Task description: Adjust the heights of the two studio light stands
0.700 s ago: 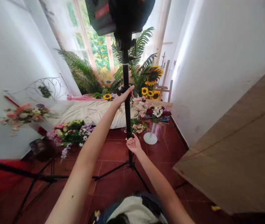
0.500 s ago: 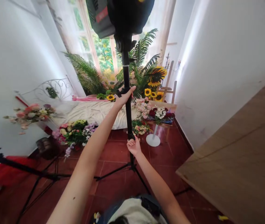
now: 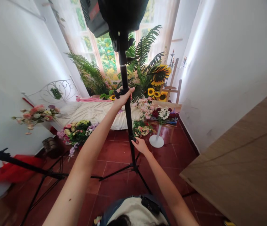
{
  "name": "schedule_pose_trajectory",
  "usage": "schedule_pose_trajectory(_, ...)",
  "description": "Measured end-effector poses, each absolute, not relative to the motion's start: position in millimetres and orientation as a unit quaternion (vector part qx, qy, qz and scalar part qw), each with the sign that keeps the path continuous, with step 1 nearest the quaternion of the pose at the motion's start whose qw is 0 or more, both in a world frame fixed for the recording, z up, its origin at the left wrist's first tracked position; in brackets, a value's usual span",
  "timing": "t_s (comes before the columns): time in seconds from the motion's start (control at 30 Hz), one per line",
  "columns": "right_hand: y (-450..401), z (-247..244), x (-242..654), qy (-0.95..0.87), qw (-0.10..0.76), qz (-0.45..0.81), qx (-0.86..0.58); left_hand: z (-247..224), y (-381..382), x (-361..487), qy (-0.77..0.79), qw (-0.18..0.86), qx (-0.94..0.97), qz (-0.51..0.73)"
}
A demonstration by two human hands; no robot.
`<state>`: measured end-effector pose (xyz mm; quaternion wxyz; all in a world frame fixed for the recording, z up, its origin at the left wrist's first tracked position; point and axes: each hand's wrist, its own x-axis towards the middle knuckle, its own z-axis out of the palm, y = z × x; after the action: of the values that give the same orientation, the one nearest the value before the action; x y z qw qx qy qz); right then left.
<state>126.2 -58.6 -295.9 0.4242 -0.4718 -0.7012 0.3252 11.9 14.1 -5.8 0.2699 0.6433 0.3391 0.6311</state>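
A black light stand (image 3: 128, 117) rises in front of me on spread tripod legs, leaning slightly to the left. On its top sits a bulky black studio light (image 3: 121, 15), cut off by the upper edge of the view. My left hand (image 3: 124, 98) is wrapped round the upper pole, just at a collar with a knob. Lower down, my right hand (image 3: 140, 145) pinches the knob of the lower collar (image 3: 133, 139) between thumb and fingers.
Behind the stand are a bed (image 3: 96, 110) with cream bedding, palm fronds (image 3: 145, 59) and sunflowers (image 3: 157, 93). Flower bunches (image 3: 75, 131) stand in front. A second stand's black pole (image 3: 27, 164) crosses at left; a wooden panel (image 3: 241, 157) juts in at right.
The top of the stand with its light has tilted a little to the left. My right hand has turned and shifted slightly right at the lower knob; my left hand keeps its grip.
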Motion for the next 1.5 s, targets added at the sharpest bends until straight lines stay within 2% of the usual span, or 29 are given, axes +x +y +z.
schedule_pose_trajectory(0.07,-56.6,-285.6,138.4,-0.764,0.361,0.197,-0.497,-19.0,16.1,10.7,0.35,0.256,0.648,0.626)
schedule_pose_trajectory(0.13,-56.6,-280.1,146.2,-0.79,0.31,0.138,-0.511,-41.0,16.6,9.7,0.371,0.237,0.648,0.621)
schedule_pose_trajectory(0.23,-61.2,-284.2,151.3,-0.806,0.285,0.154,-0.495,-87.3,14.4,8.7,0.408,0.22,0.636,0.617)
schedule_pose_trajectory(0.4,-73.6,-300.4,154.8,-0.802,0.306,0.212,-0.468,-171.9,3.0,9.7,0.463,0.233,0.608,0.602)
schedule_pose_trajectory(0.5,-78.1,-300.2,159.4,-0.792,0.321,0.22,-0.47,-202.6,-2.1,12.2,0.484,0.238,0.588,0.603)
schedule_pose_trajectory(0.7,-79.6,-287.1,162.3,-0.752,0.359,0.232,-0.501,-203.6,1.2,13.9,0.486,0.206,0.583,0.618)
schedule_pose_trajectory(0.87,-76.0,-289.4,149.6,-0.71,0.393,0.265,-0.52,-206.1,-0.8,9.8,0.485,0.264,0.602,0.576)
schedule_pose_trajectory(1.27,-73.9,-297.0,131.7,-0.685,0.395,0.329,-0.516,-203.1,-9.1,12.0,0.496,0.287,0.576,0.583)
schedule_pose_trajectory(1.5,-59.8,-314.2,118.8,-0.588,0.414,0.493,-0.49,-208.7,-7.4,9.0,0.491,0.277,0.582,0.587)
